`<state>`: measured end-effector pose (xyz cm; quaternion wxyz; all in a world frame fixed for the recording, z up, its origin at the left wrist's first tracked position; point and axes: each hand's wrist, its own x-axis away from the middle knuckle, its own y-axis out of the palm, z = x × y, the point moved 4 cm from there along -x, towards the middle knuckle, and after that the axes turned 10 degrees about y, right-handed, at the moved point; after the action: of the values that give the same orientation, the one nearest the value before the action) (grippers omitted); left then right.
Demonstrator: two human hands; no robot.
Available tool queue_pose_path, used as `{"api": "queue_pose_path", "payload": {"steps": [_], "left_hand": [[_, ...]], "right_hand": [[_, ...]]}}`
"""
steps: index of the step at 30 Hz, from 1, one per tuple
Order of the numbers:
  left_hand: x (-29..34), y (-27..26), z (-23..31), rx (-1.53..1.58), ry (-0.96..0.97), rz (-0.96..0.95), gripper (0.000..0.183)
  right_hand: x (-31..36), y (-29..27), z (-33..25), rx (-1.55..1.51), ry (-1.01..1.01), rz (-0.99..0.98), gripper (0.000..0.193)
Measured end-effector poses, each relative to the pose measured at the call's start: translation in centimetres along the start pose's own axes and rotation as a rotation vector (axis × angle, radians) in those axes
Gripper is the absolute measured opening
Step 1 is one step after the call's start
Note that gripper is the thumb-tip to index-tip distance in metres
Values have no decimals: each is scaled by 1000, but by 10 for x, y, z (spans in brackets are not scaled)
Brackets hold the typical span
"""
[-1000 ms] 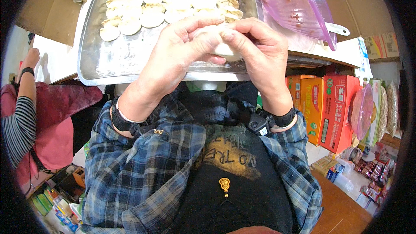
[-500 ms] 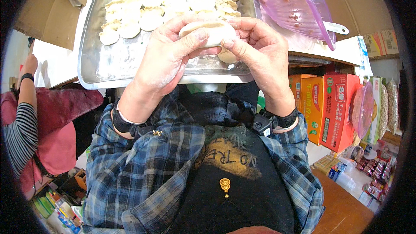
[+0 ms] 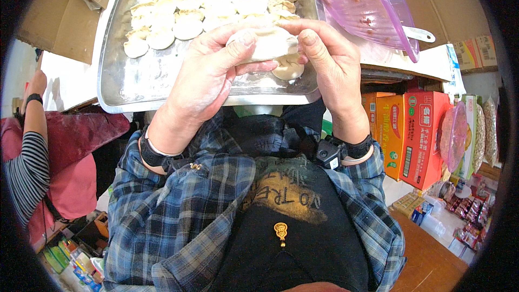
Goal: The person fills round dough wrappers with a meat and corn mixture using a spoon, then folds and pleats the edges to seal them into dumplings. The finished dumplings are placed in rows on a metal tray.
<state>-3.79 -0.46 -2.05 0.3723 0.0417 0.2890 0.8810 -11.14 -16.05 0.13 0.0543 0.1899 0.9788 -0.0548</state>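
Fingers [image 3: 244, 48] – both hands pinching one dumpling [image 3: 268, 44] | one metal tray [image 3: 162, 84] – dozens of dumplings, uncountable

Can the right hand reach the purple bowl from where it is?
Probably yes. The right hand is pinching a dumpling just beside the purple bowl, with nothing between them, but it would have to let go first.
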Motion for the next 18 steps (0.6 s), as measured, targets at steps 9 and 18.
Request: {"api": "queue_pose_path", "payload": {"steps": [9,18], "left_hand": [[1,2,-1,56,40,24,30],[1,1,-1,38,16,64,22]], "right_hand": [[-1,9,1,-44,77,-10,15],[-1,15,-1,128,2,-69,17]]}}
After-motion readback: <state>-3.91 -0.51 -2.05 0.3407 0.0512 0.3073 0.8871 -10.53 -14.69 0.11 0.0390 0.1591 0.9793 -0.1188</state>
